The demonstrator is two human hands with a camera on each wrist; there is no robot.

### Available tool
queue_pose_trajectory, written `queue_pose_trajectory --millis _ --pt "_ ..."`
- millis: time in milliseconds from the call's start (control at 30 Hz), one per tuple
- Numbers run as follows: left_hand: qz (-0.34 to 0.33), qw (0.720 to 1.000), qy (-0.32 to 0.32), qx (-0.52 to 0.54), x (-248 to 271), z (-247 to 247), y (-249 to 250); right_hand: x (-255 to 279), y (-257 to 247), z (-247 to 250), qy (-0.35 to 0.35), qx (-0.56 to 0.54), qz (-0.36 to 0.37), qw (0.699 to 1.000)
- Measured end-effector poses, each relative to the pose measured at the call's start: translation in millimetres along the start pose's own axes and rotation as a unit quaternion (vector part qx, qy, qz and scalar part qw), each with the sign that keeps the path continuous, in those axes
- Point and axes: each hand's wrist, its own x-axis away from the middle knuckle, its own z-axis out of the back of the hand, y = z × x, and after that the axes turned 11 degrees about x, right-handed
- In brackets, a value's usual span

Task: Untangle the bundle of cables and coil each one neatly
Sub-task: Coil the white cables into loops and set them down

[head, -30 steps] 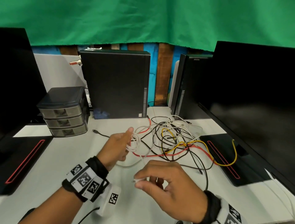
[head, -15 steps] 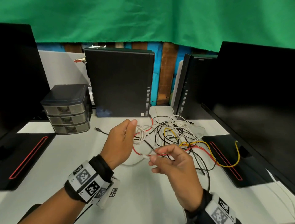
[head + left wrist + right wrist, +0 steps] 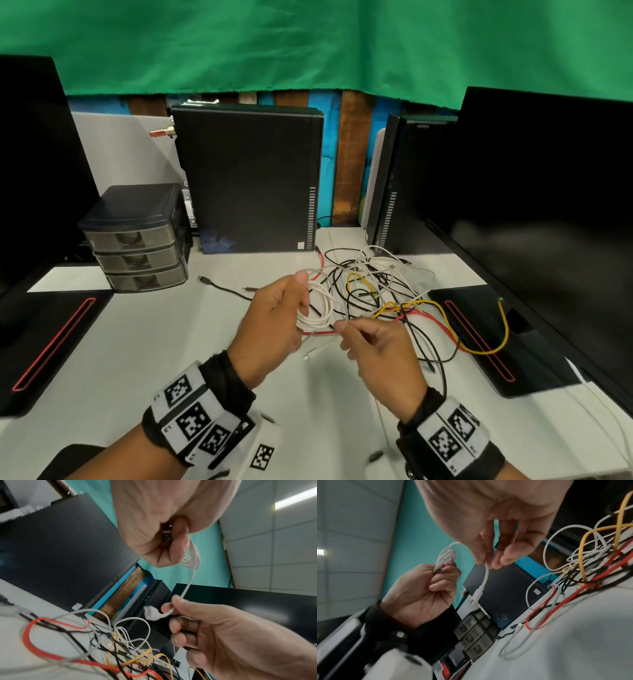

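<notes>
My left hand [image 3: 284, 308] grips a small coil of white cable [image 3: 318, 308], its loops hanging from the curled fingers [image 3: 178, 543]. The same coil [image 3: 447, 555] shows in the right wrist view. My right hand [image 3: 356, 334] pinches the free tail of that white cable [image 3: 486, 572] between thumb and fingers, and its plug [image 3: 476, 595] dangles below. Behind both hands lies the tangled bundle [image 3: 373, 287] of black, white, yellow and red cables on the white desk [image 3: 171, 342].
A dark set of small drawers [image 3: 137, 240] stands at the left. Two black computer cases [image 3: 250, 178] stand at the back. A black monitor [image 3: 548, 212] fills the right, its base [image 3: 479, 335] under a yellow cable loop [image 3: 486, 342]. Another monitor base [image 3: 44, 342] lies far left.
My right hand rose from the near desk towards the left hand, bringing the white cable's tail up. The coil in the left hand gained loops.
</notes>
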Motion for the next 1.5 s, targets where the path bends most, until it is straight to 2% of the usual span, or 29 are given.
queue_pose_trajectory --millis 67,133,233,367,533,600,700,767,833,900,1000,1100,1200,1267,1367,1400,1500 --pt "0.037 0.999 -0.013 0.036 4 -6 1 -2 -5 5 0.001 -0.099 -0.038 0.994" --pt "0.045 0.998 -0.025 0.043 5 -8 1 -3 -13 11 0.001 -0.207 -0.063 0.976" --pt "0.053 0.997 -0.025 0.041 4 -6 1 -2 -21 16 0.006 -0.292 -0.076 0.953" --pt "0.059 0.996 -0.039 0.052 8 -10 1 4 -22 11 0.031 -0.323 -0.087 0.942" --pt "0.067 0.995 -0.051 0.060 9 -11 3 0 -20 10 0.098 -0.302 -0.064 0.946" --pt "0.068 0.995 -0.052 0.053 10 -12 2 1 -22 10 0.073 -0.328 -0.080 0.938" --pt "0.061 0.996 -0.040 0.047 11 -14 -2 11 -26 7 -0.031 -0.387 -0.130 0.912" --pt "0.050 0.997 -0.034 0.051 10 -14 -1 15 -26 6 -0.082 -0.387 -0.136 0.908" --pt "0.021 0.998 -0.031 0.058 10 -14 2 17 -25 6 -0.120 -0.348 -0.127 0.921" --pt "-0.049 0.998 -0.023 0.025 8 -11 1 18 -25 5 -0.151 -0.330 -0.131 0.923" --pt "-0.179 0.976 0.011 -0.122 6 -3 -11 20 -26 2 -0.193 -0.372 -0.165 0.893" --pt "-0.245 0.947 0.046 -0.202 6 2 -20 22 -31 2 -0.217 -0.402 -0.181 0.871" --pt "-0.266 0.935 0.041 -0.230 8 -1 -24 23 -35 2 -0.219 -0.370 -0.178 0.885" --pt "-0.261 0.935 0.011 -0.239 12 -4 -27 24 -34 1 -0.209 -0.330 -0.178 0.903" --pt "-0.250 0.939 -0.021 -0.235 15 -7 -27 24 -32 3 -0.206 -0.309 -0.167 0.913" --pt "-0.255 0.934 -0.025 -0.249 14 -7 -27 23 -33 5 -0.209 -0.305 -0.160 0.915" --pt "-0.300 0.894 -0.018 -0.334 17 -6 -21 23 -33 12 -0.219 -0.277 -0.129 0.927"
